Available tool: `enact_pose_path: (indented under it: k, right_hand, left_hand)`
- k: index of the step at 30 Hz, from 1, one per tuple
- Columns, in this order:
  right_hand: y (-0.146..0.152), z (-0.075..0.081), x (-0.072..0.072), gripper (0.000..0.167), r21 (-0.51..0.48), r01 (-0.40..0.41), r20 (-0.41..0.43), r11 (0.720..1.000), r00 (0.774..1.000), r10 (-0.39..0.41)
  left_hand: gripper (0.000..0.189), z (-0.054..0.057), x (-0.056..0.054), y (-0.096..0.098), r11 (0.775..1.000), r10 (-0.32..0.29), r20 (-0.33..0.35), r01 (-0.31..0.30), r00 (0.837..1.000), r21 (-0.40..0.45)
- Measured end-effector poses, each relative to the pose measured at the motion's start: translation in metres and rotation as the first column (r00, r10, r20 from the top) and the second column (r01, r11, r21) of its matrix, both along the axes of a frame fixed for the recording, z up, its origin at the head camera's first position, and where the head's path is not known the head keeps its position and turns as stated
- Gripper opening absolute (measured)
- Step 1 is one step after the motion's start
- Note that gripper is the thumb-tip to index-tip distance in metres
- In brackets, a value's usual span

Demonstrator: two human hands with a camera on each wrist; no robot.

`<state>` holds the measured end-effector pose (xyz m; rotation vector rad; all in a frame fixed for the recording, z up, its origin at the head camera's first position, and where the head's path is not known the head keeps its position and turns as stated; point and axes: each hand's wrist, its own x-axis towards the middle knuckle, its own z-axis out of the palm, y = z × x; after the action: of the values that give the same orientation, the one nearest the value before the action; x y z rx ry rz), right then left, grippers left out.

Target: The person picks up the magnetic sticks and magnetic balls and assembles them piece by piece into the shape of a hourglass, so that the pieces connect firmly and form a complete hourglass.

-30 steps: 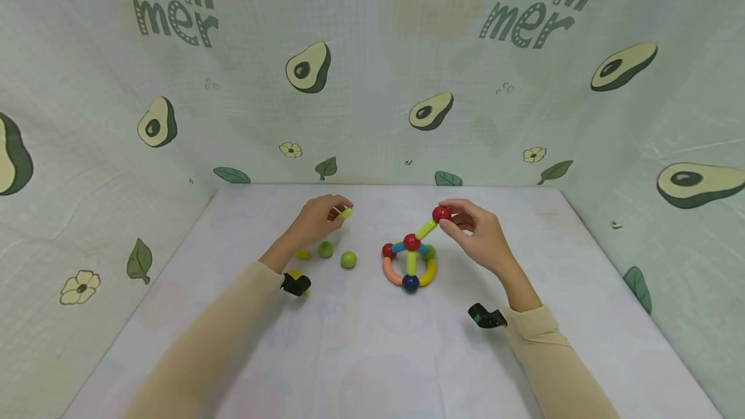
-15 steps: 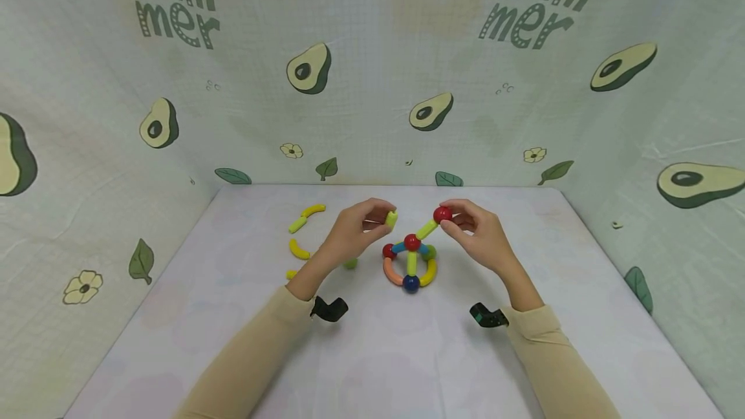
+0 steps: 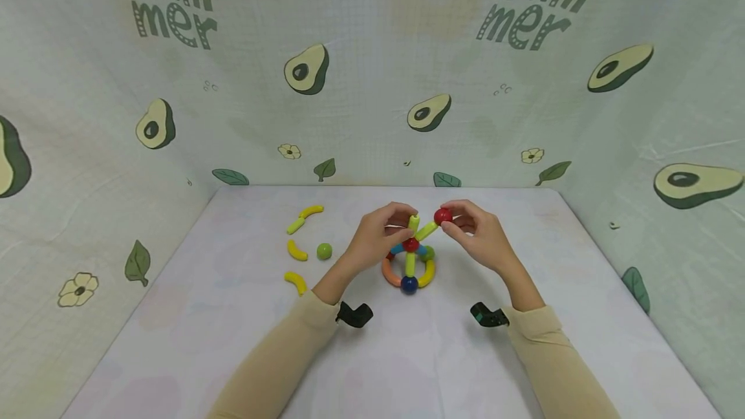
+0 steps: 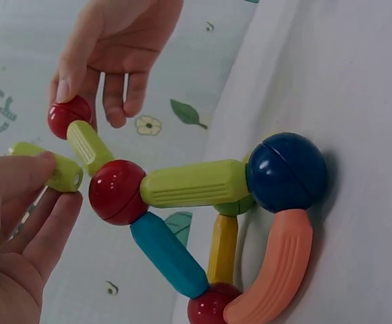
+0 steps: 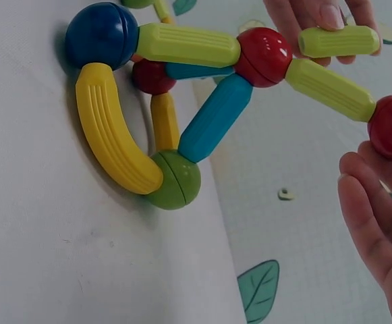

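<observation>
My left hand (image 3: 377, 235) pinches a short lime-green magnetic stick (image 4: 66, 173) beside the top red ball (image 4: 118, 192) of a standing magnetic frame. A small gap shows between stick and ball in the left wrist view. With thumb and fingers my right hand (image 3: 478, 233) holds another red ball (image 5: 390, 127), which caps a lime stick (image 5: 330, 89) slanting up from the top ball. Below, blue sticks (image 5: 216, 118) and a lime stick (image 5: 189, 46) run down to a ring with a dark blue ball (image 5: 101, 35), a green ball (image 5: 174, 179) and curved sticks (image 5: 111, 128).
Left of the frame lie a loose green ball (image 3: 324, 251), yellow curved sticks (image 3: 297, 250) and a lime stick (image 3: 295, 225) touching another yellow curve (image 3: 312, 210). A printed cloth (image 3: 361, 147) hangs behind the table (image 3: 407, 367).
My left hand has carried the lime stick rightward from the loose pieces to the frame's top ball. My right hand stays on its red ball. One loose green ball is now hidden behind my left arm.
</observation>
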<state>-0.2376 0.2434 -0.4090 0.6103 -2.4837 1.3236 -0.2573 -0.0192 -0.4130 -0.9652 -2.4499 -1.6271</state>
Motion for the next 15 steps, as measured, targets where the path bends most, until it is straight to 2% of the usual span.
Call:
enact_pose_path:
  k: [15]
  right_hand:
    - [0.0013, -0.0004, -0.0018, 0.035, 0.013, 0.004, 0.003, 1.000, 1.000, -0.004]
  left_hand:
    - [0.038, -0.0074, -0.0013, 0.0040, 0.999, 0.032, 0.009, -0.032, 0.999, -0.002]
